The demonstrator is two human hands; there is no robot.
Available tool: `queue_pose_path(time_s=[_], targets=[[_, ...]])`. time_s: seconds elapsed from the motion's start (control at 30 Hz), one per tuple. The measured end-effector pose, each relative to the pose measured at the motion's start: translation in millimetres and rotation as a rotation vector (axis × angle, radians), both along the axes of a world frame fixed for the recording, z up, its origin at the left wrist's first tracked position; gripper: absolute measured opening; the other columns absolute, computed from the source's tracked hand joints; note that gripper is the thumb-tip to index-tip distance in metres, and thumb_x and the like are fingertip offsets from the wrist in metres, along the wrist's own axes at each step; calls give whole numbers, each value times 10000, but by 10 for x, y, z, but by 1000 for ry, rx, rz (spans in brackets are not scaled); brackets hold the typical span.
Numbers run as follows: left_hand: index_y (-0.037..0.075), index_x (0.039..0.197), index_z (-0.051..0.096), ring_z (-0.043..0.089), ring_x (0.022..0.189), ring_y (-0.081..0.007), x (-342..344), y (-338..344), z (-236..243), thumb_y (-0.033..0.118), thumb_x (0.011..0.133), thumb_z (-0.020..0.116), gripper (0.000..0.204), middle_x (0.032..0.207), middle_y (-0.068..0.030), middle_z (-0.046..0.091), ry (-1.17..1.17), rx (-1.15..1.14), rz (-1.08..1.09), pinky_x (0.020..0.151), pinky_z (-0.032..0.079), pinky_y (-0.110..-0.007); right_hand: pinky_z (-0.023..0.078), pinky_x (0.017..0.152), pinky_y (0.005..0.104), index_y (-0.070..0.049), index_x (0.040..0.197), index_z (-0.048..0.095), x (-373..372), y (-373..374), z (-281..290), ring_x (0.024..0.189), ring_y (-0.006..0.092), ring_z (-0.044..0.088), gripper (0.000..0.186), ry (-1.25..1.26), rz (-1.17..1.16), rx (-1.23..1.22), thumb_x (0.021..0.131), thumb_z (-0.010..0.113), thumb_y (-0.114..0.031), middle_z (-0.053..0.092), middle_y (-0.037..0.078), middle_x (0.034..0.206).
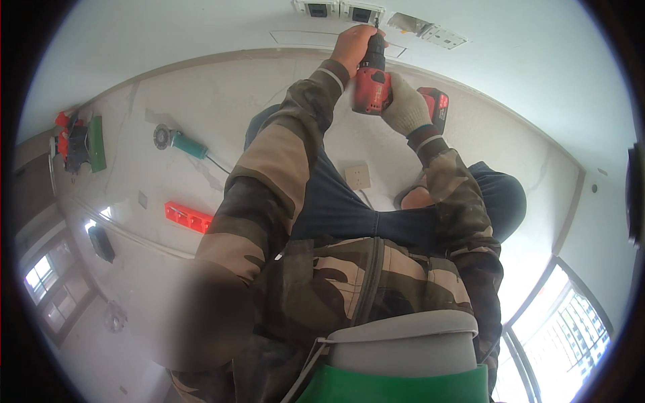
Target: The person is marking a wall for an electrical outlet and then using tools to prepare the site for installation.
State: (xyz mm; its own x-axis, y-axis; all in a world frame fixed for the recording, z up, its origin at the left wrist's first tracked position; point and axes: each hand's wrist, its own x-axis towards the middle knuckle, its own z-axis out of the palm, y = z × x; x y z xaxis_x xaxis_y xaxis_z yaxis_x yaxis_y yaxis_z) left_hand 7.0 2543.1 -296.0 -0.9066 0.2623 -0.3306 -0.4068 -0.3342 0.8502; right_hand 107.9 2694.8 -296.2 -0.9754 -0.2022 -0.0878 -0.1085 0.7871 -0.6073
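Observation:
A red and black cordless drill [371, 91] points up at the wall in front of me. My right hand [407, 107], in a cream knit glove, is wrapped round its grip; the battery [435, 106] shows beyond the wrist. My bare left hand [352, 48] grips the drill's black chuck, with the thumb near the front end and fingertips showing on the far side. The drill bit [377, 23] reaches the lower right edge of a white wall box [363, 12]. Whether the tip touches it I cannot tell.
Another wall box [316, 9] is at left, and a mounting frame [443, 36] beside a wall cut-out at right. On the floor lie a teal angle grinder [188, 144], a red socket strip [187, 216], a socket plate [357, 177] between my legs, and a tool bag [77, 144] far left.

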Motion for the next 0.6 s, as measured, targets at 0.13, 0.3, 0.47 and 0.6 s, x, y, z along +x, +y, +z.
queue_pose_path(time_s=[0.13,0.3,0.47,0.6], targets=[[16,1011,625,605,766,-169,-21,-3,12,249,911,479,293,916,-114,669,4,-50,-9,672,515,-299,499,798,446,-85,1177,506,0,9,-4,955,366,626,436,8,0,0,771,643,-163,636,167,1028],[18,1026,623,608,761,-167,-25,-13,-2,236,905,480,287,907,-119,668,-1,-8,-8,650,521,-308,500,796,442,-81,1180,502,10,-18,-21,947,365,627,443,7,8,-19,772,646,-174,638,169,1021],[36,1111,609,612,761,-164,-22,-10,22,217,903,479,305,898,-129,667,19,-3,-3,629,528,-317,502,787,431,-72,1161,516,16,-53,-38,935,360,629,434,-11,-2,-44,763,659,-171,641,174,1000],[43,1163,595,617,759,-159,-32,-14,26,197,902,483,323,880,-126,669,35,-35,7,620,528,-308,502,783,426,-66,1151,522,21,-62,-73,934,361,629,437,-9,-15,-78,754,675,-165,640,176,992]])
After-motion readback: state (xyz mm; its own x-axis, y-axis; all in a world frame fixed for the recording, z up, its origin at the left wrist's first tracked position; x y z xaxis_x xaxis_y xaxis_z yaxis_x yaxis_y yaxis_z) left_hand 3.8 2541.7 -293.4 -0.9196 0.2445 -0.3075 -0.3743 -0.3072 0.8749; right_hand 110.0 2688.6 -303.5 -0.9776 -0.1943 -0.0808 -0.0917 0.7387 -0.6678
